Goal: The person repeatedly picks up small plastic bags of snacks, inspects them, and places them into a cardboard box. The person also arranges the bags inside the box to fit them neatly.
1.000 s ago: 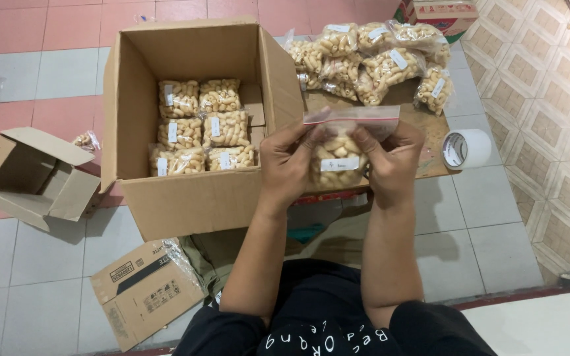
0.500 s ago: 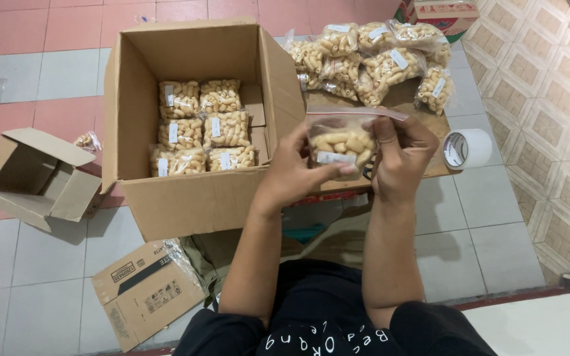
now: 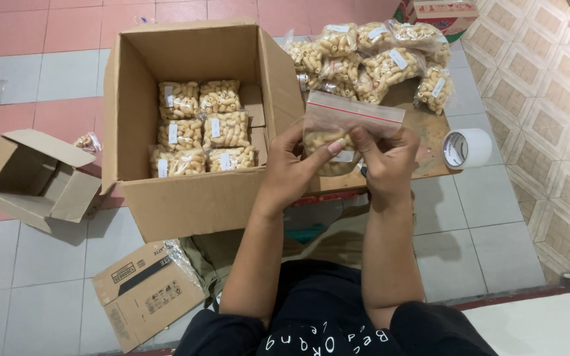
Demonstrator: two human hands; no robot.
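clear glossy plastic bag (image 3: 349, 118) with red zip strip, pale rough-looking snacks inside, white paper label. big box (image 3: 192, 125) matt brown corrugated cardboard. tape roll (image 3: 466, 148) glossy white. floor (image 3: 41, 72) smooth tiles, slight sheen. low counter (image 3: 430, 132) worn matt wood. shirt (image 3: 338, 316) black cloth.

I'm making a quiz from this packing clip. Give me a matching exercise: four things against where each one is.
Things:
1. zip bag of snacks
2. tape roll
3. small empty box
4. six packed bags

Places:
A. inside the big open carton
B. on the floor, far left
C. held between the left hand and right hand
D. at the board's right edge

Pairs: 1-C, 2-D, 3-B, 4-A
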